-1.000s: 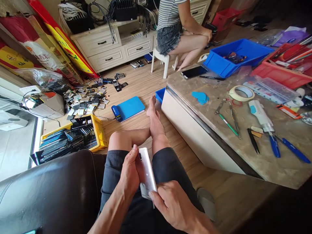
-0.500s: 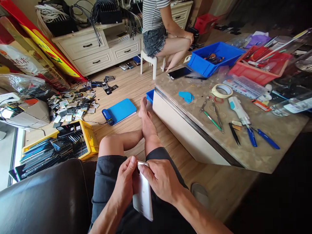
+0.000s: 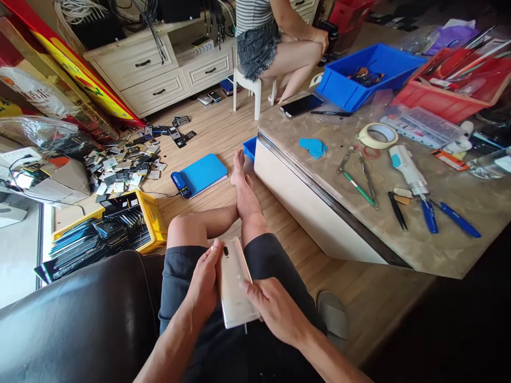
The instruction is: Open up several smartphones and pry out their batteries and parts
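Note:
A pale gold and silver phone is held over my lap, its back with a dark camera strip facing up. My left hand is wrapped round its left edge, thumb near the upper corner. Closed on its lower right edge is my right hand, with the thumb lying on the back. Something thin pokes out below the phone's bottom edge; I cannot make out what it is.
The stone-topped table at right bears tape, blue-handled pliers, tweezers and bins. A yellow crate of phone parts and a blue pad lie on the floor. A person sits on a white stool.
The phone now shows more of its back. My right hand has slid from its top edge down to the lower right edge, while my left hand stays at the left side.

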The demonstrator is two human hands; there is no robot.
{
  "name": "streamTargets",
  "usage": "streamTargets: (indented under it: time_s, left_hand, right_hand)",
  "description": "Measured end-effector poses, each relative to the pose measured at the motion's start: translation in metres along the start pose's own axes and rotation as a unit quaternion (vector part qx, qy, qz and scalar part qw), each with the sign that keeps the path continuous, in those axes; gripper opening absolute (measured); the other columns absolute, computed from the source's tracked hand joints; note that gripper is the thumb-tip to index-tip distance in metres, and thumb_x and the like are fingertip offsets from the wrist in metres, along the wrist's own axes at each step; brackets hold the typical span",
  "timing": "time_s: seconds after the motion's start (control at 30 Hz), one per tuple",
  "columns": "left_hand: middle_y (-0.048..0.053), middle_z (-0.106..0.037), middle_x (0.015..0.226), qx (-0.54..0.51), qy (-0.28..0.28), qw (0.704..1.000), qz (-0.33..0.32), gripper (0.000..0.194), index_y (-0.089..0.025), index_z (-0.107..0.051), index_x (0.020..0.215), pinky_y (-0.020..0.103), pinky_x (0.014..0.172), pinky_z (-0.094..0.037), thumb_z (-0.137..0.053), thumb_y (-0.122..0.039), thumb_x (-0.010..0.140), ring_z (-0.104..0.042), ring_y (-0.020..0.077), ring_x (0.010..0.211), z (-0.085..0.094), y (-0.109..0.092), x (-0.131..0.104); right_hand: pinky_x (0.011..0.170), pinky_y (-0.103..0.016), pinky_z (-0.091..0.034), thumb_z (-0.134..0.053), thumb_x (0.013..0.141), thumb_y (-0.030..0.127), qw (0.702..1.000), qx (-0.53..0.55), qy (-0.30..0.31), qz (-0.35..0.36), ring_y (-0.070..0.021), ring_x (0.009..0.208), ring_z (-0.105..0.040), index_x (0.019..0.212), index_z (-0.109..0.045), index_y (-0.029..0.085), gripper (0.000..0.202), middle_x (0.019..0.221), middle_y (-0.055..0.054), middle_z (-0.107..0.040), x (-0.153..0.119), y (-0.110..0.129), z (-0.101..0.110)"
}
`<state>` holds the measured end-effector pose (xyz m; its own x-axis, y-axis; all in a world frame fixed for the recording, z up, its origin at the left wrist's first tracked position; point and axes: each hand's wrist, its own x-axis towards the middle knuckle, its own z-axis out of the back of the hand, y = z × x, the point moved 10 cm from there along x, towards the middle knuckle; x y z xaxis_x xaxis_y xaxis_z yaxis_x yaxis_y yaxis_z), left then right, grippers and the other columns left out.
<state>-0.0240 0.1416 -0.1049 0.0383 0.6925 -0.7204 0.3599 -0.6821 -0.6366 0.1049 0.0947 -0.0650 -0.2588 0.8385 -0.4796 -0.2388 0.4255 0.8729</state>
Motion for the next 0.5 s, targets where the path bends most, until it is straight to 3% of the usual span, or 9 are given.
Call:
streamTargets:
  time_s: [0.13, 0.2, 0.37, 0.5]
  left_hand:
    - [0.003, -0.062, 0.054, 0.085, 0.141, 0.984, 0.074, 0.055, -0.011, -0.070, 0.075, 0.023, 0.039, -0.038, -0.082, -0.064, 0.076, -0.052, 0.0121, 0.041, -0.022, 0.024, -0.020]
    - [0.002, -0.058, 0.049, 0.080, 0.144, 0.984, 0.070, 0.059, -0.012, -0.066, 0.068, 0.023, 0.034, -0.031, -0.080, -0.069, 0.074, -0.046, 0.0102, 0.036, -0.027, 0.029, -0.026]
    - [-0.005, -0.045, 0.043, 0.001, 0.095, 0.991, 0.097, 0.059, -0.016, -0.059, 0.067, 0.020, 0.032, -0.020, -0.087, -0.068, 0.063, -0.030, 0.0048, 0.032, -0.038, 0.040, -0.018]
    - [-0.002, -0.051, 0.045, 0.044, 0.147, 0.982, 0.106, 0.061, -0.015, -0.061, 0.069, 0.021, 0.032, -0.029, -0.081, -0.073, 0.068, -0.039, 0.0082, 0.032, -0.050, 0.040, -0.015]
  right_hand:
    - [0.053, -0.027, -0.026, -0.046, 0.096, 0.076, 0.984, 0.174, 0.002, -0.029, -0.0113, 0.053, -0.039, 0.061, -0.050, 0.020, 0.065, 0.057, 0.002, -0.045, 0.005, -0.012, 0.008]
    - [0.049, -0.026, -0.024, -0.057, 0.090, 0.075, 0.957, 0.286, 0.004, -0.039, -0.0090, 0.047, -0.033, 0.062, -0.054, 0.019, 0.063, 0.054, 0.003, -0.045, 0.009, -0.017, 0.002]
    - [0.038, -0.021, -0.012, -0.079, 0.071, 0.073, 0.854, 0.503, -0.102, -0.085, -0.0025, 0.037, -0.016, 0.062, -0.057, 0.018, 0.060, 0.044, 0.010, -0.037, 0.013, -0.048, -0.008]
    - [0.036, -0.018, -0.012, -0.086, 0.065, 0.069, 0.846, 0.511, -0.084, -0.127, -0.0010, 0.035, -0.018, 0.063, -0.058, 0.016, 0.060, 0.041, 0.010, -0.038, 0.011, -0.063, -0.008]
